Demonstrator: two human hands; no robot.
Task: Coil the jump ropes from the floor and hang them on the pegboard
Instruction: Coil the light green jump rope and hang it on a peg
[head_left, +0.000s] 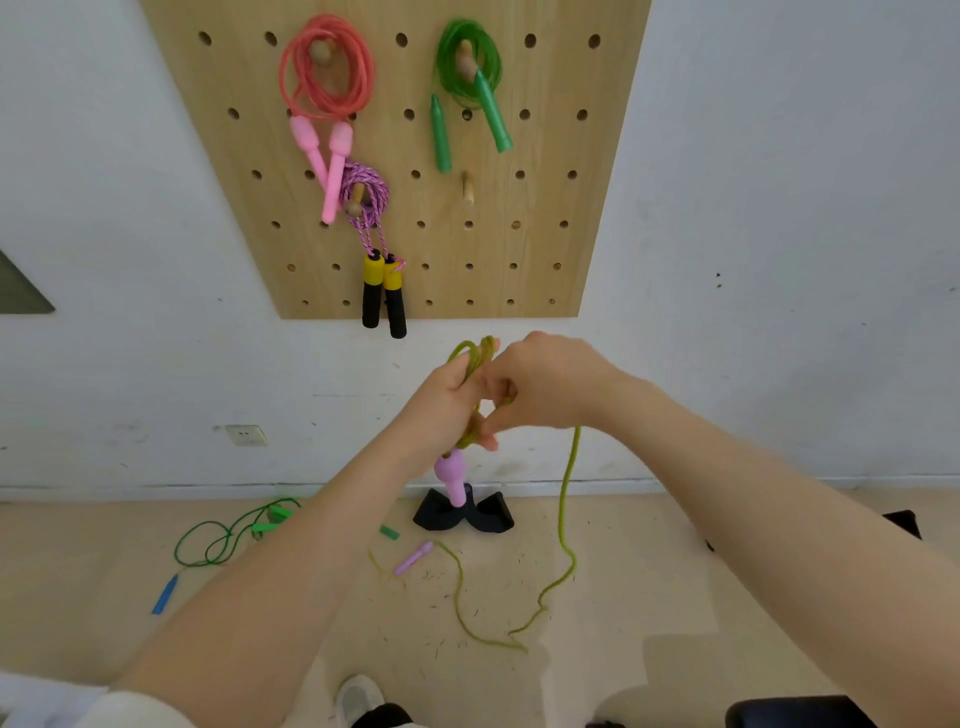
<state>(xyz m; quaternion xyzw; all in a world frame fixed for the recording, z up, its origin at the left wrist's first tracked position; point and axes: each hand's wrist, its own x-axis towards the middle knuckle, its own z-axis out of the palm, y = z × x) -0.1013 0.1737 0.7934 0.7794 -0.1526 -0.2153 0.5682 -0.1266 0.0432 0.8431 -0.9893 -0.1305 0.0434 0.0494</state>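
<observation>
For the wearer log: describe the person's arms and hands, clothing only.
Both hands, the left hand and right hand, are bare: no gloves, rings or watch visible. Both forearms are bare too. A white sleeve shows only on the left arm, at the frame's bottom edge.

Both bare arms are reaching out in front, and the two hands are meeting in the middle. The left hand (441, 402) is curling its fingers around loops of yellow-green rope (563, 525). The right hand (545, 387) is sitting just beside it, touching it, and pinching the same rope with curled fingers.
</observation>
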